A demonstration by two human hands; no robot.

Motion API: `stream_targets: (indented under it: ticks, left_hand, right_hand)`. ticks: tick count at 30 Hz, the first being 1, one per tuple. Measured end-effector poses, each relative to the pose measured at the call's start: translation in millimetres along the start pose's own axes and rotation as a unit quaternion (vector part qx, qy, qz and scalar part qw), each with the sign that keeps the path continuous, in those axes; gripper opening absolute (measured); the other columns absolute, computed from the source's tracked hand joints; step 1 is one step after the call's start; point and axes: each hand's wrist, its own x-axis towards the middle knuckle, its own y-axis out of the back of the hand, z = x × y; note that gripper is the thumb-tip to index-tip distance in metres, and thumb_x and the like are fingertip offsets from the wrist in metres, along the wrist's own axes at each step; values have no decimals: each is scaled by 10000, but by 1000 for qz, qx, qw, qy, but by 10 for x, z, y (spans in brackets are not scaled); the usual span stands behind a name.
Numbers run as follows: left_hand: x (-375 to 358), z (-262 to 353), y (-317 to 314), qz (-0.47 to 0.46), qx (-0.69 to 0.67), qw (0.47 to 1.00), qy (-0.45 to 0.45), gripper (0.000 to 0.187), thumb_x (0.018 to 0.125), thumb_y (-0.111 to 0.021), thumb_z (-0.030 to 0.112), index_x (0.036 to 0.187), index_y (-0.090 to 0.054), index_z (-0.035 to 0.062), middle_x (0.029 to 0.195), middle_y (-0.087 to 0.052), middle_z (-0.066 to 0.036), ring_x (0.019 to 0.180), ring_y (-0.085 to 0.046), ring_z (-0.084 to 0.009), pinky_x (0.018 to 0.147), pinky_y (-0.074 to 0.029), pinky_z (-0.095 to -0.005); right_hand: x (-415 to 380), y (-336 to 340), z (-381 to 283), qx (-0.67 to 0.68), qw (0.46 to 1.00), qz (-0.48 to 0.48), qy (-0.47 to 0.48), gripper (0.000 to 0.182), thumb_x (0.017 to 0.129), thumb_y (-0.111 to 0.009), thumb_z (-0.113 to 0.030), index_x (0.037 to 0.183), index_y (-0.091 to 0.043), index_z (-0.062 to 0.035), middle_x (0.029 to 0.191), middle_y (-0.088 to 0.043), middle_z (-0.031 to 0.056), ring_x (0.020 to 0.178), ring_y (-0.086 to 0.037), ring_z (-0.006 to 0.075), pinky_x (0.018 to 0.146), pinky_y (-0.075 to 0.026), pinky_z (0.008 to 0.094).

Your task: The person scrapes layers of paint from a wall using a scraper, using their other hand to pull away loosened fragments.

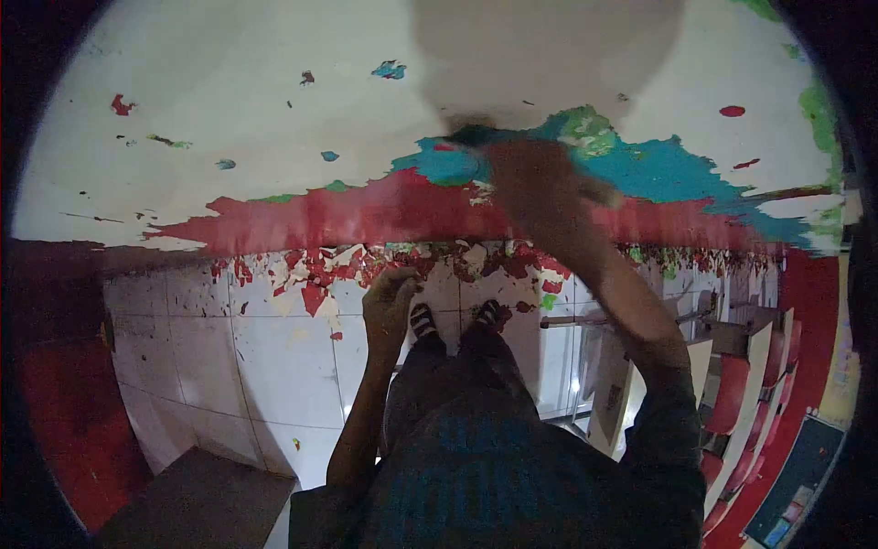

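Note:
My right hand (pixel 540 178) is raised against the wall (pixel 274 101), over the band of bare teal and red paint. Its fingers look closed, and motion smears them. A dark, blurred shape shows at the fingertips, but I cannot make out what it is. Peeled white paint leaves ragged edges around the teal patch (pixel 654 169) and the red strip (pixel 357 210). My left hand (pixel 389 300) hangs lower, in front of my body, with its fingers loosely bent and apart. Nothing shows in it.
Red, white and green paint flakes (pixel 315 297) litter the tiled floor (pixel 288 357) along the wall's foot. Red chairs (pixel 729 393) and pale desks line the right side. A brown flat-topped piece (pixel 197 503) stands at lower left. My sandalled feet (pixel 423 320) are near the flakes.

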Motion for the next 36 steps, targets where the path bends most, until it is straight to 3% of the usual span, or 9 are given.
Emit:
stream_targets:
  ticks: [4, 9, 13, 16, 19, 25, 28, 30, 36]
  left_hand:
    - [6, -46, 37, 1, 19, 1000, -21, 156, 798, -528, 71, 901, -569, -39, 802, -595, -81, 746, -555, -143, 695, -434, -259]
    - [-45, -41, -86, -33, 8, 999, -17, 146, 797, -525, 58, 897, -565, -41, 811, -594, -85, 760, -554, -153, 702, -433, -261]
    - [-83, -84, -9, -2, 11, 1000, -12, 128, 795, -513, 26, 891, -564, -41, 808, -592, -92, 761, -560, -151, 706, -443, -268]
    - [-94, -112, -52, 50, -16, 999, 4, 139, 797, -525, 46, 901, -568, -35, 804, -591, -91, 742, -557, -147, 699, -441, -265]
    - [-73, -100, -245, -4, -5, 1000, -12, 148, 797, -531, 58, 909, -566, -31, 807, -591, -91, 741, -551, -143, 691, -441, -267]
    - [-100, 31, -844, -100, 16, 995, -10, 166, 803, -518, 63, 945, -556, -15, 828, -590, -83, 770, -554, -142, 711, -436, -263]
    - [-132, -6, -999, -106, 42, 993, -35, 152, 803, -514, 72, 920, -570, -7, 846, -593, -84, 786, -557, -155, 725, -434, -275]
    - [-206, 21, -1014, -94, 93, 990, -55, 148, 807, -500, 73, 899, -572, -19, 865, -599, -98, 794, -566, -160, 720, -444, -276]
    - [-322, -504, -763, -34, 54, 996, 64, 150, 809, -494, 63, 911, -571, -17, 842, -605, -88, 747, -563, -152, 682, -444, -261]
  right_hand:
    - [-120, 830, 232, -72, 994, 10, -85, 161, 734, -482, -103, 828, -589, -29, 728, -593, 177, 666, -597, 301, 615, -473, 415]
    - [127, 99, 20, -37, 998, -37, -32, 186, 783, -457, -169, 848, -594, -62, 754, -597, 168, 696, -597, 303, 622, -479, 411]
    - [-378, 1295, 844, -102, 968, -75, -215, 213, 823, -438, -222, 864, -598, -88, 775, -599, 161, 720, -597, 304, 628, -483, 408]
    - [-414, 1408, 831, -282, 932, -26, -227, 221, 830, -437, -228, 842, -602, -82, 809, -601, 153, 734, -595, 307, 640, -481, 415]
    - [-474, 1366, 875, -254, 936, -15, -244, 211, 823, -440, -219, 824, -605, -86, 782, -603, 138, 722, -593, 310, 640, -479, 422]
    - [-788, 1530, 1551, -200, 979, 17, -43, 155, 767, -479, -144, 795, -592, -42, 712, -589, 171, 659, -601, 316, 573, -486, 433]
    - [-728, 1659, 1485, -169, 984, -10, -56, 252, 821, -479, -152, 1046, -474, -39, 701, -571, 189, 687, -566, 352, 633, -434, 446]
    - [-682, 1692, 1435, -146, 988, -25, -46, 250, 813, -483, -151, 1035, -477, -36, 701, -574, 186, 677, -572, 348, 619, -443, 443]
    - [-306, 1308, 1043, -48, 994, 25, 97, 243, 790, -494, -148, 1001, -487, -27, 703, -584, 180, 648, -587, 334, 575, -468, 431]
